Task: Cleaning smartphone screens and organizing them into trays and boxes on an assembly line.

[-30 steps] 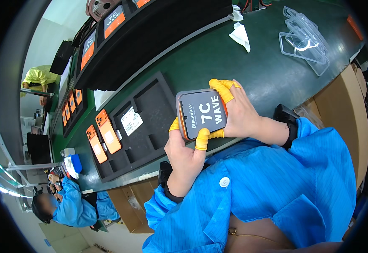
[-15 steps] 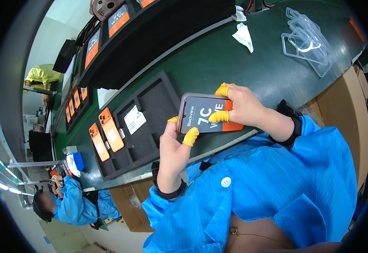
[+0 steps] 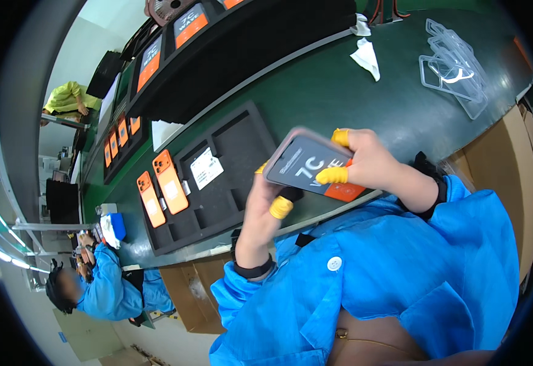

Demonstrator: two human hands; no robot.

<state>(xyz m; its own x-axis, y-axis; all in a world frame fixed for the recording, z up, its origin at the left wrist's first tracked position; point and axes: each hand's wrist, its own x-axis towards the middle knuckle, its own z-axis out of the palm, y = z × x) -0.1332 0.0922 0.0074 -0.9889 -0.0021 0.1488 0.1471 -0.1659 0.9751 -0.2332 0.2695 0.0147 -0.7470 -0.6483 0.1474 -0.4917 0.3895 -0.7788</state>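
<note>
While in right grip — phone more aslant

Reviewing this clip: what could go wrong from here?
1. The tilted rectangular phone with a grey-and-orange face could slip: the thumb of the left hand is off that face, so the right hand may bear most of it.
2. A yellow, tube-shaped finger cot on the right thumb rests on the face and might smear it.

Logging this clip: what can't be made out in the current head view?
All in the head view:
Phone: its back, turned away from the camera.
Left hand: any fingertip contact behind the phone, which hides it.
White label: print too small.
Fan: top cut off by the upper edge.
</note>
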